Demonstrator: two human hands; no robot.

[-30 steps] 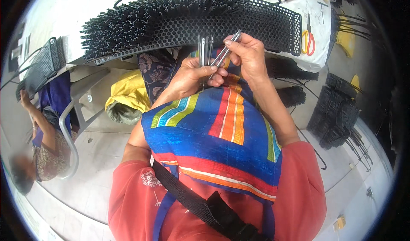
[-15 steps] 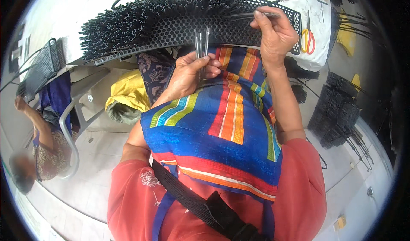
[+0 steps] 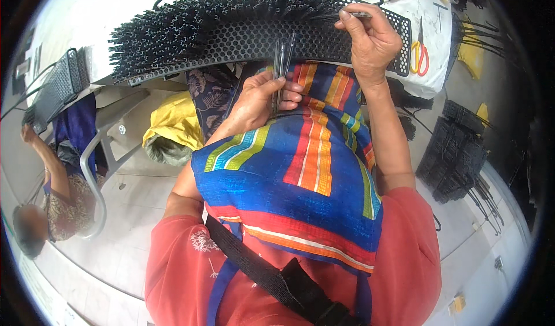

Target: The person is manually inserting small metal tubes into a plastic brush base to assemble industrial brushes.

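The perforated black panel (image 3: 260, 43) lies along the near edge of the white worktop (image 3: 104, 14), curved by the lens, and most of its holes from the left end to past the middle already bristle with upright black rods. By my reading the work is well along: only the right stretch of the panel is bare honeycomb. My right hand (image 3: 370, 40) is closed in a pinch on a single thin rod (image 3: 347, 15), held nearly level over that bare part. My left hand (image 3: 260, 97) sits just below the panel's front edge, fingers wrapped round a small bundle of rods (image 3: 280, 60) that stands upright.

On the worktop to the right lie yellow-handled scissors (image 3: 417, 57). More black mesh pieces (image 3: 457, 152) are stacked on the pale tiled floor at my right. On my left a yellow bag (image 3: 173, 126) rests under the worktop, and another person (image 3: 52, 187) sits by a metal chair frame (image 3: 95, 170).
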